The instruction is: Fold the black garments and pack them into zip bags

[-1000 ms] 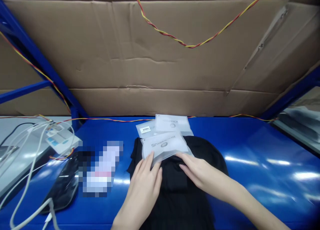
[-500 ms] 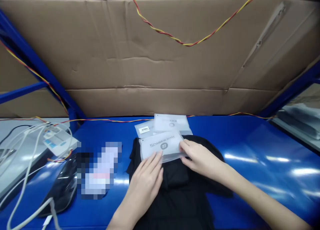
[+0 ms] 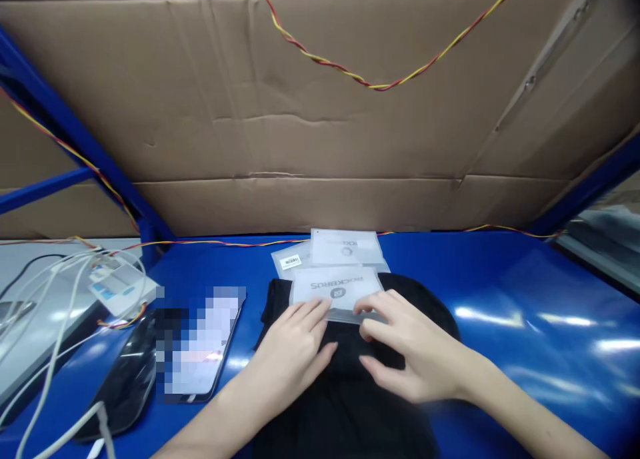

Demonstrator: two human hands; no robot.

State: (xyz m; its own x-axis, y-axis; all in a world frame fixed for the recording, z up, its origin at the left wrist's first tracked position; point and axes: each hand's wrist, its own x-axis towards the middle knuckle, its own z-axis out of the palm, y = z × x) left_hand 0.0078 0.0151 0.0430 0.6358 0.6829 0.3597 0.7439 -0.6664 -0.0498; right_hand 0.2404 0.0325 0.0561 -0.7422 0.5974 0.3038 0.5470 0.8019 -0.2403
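A frosted plastic bag (image 3: 356, 284) printed ROCKBROS lies on top of a black garment (image 3: 345, 396). The fingers of my left hand (image 3: 300, 346) are stretched out over the bag's near left corner, the thumb held apart above the black cloth. At the bag's near right edge is my right hand (image 3: 407, 346), its fingers bent but spread, with the thumb well away from them and nothing between. Whether its fingertips touch the bag I cannot tell. Just behind are more frosted bags (image 3: 345, 247), one bearing a white barcode label (image 3: 291, 262).
A phone (image 3: 210, 342) with a blurred-out screen lies left of the garment on the blue table (image 3: 505, 359). Beside it are a black glossy pouch (image 3: 123, 379), white cables (image 3: 65, 326) and a white box (image 3: 125, 289). A cardboard wall (image 3: 310, 146) stands behind, with a twisted red-yellow wire.
My right hand has let go of the bag's right edge and drawn nearer, fingers opening. The bag now lies straighter and slightly farther right. My left hand's thumb has spread from its fingers.
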